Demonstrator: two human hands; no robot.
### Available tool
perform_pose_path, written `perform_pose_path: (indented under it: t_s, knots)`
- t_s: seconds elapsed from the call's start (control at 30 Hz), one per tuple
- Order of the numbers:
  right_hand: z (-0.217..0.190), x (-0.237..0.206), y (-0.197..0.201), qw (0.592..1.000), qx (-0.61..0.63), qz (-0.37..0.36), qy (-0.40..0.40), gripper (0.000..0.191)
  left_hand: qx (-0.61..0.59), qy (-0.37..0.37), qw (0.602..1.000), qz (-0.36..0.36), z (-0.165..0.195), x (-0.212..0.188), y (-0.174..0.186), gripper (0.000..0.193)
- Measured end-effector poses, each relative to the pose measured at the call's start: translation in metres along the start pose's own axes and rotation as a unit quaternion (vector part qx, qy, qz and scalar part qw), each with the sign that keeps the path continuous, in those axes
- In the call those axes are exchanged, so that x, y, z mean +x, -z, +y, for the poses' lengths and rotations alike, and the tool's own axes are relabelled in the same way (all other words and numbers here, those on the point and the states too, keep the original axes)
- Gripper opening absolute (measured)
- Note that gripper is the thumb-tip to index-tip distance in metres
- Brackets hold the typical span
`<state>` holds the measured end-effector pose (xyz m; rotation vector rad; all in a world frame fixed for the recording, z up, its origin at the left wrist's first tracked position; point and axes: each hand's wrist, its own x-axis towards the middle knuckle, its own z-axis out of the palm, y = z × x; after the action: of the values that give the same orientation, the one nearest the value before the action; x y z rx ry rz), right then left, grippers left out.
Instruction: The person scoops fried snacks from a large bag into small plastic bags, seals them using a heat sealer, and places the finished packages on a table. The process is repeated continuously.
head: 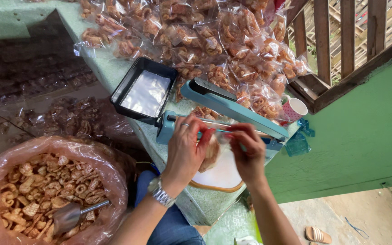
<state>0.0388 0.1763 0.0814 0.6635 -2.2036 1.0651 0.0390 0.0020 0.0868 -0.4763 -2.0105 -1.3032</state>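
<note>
— What are the fingers doing?

— The left hand [186,147] wraps around a small clear bag of fried snacks [212,152], its fingers pressed onto the bag's side. The right hand [249,152] pinches the bag's open top between thumb and fingertips, right at the sealing bar.

— And where is the bag?

— Held between both hands, its mouth laid on the lower bar of a blue heat sealer [225,111] whose arm is lifted. Below the hands lies a pale round board with a tan rim [218,178].

— What's around that?

— The sealer sits on a green tabletop [105,68]. Beside it lies a black tray of flat clear bags [144,90], and behind it a heap of filled snack bags [214,41]. A dotted cup [294,109] stands at the right. At lower left, a big pink plastic sack of snacks [46,190] holds a metal scoop [71,215].
</note>
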Motion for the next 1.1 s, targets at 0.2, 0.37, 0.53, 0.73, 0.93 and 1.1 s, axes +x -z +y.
perform_pose_path:
  t_s: [0.2,0.37,0.53,0.73,0.93,1.1]
  knots:
    - [0.000,-0.018,0.058,0.993,0.107,-0.055,-0.021,0.003,0.101,-0.118,0.986,-0.054,0.021,-0.020,0.027,0.024]
    - [0.027,-0.008,0.042,0.993,-0.074,-0.071,0.055,0.008,0.204,-0.117,0.967,-0.093,-0.014,-0.015,0.005,0.020]
    - [0.067,0.002,-0.001,0.933,-0.309,-0.087,0.163,0.009,0.316,-0.129,0.928,-0.149,-0.072,0.001,-0.030,0.022]
    - [0.108,0.001,-0.028,0.914,-0.358,-0.132,0.138,0.012,0.342,-0.104,0.914,-0.193,-0.112,0.021,-0.062,0.018]
    - [0.118,-0.002,-0.036,0.909,-0.386,-0.123,0.096,0.012,0.260,-0.079,0.948,-0.164,-0.121,0.029,-0.060,0.022]
    - [0.117,-0.001,-0.039,0.898,-0.412,-0.152,0.038,0.014,0.154,-0.106,0.959,-0.213,-0.134,0.036,-0.054,0.020]
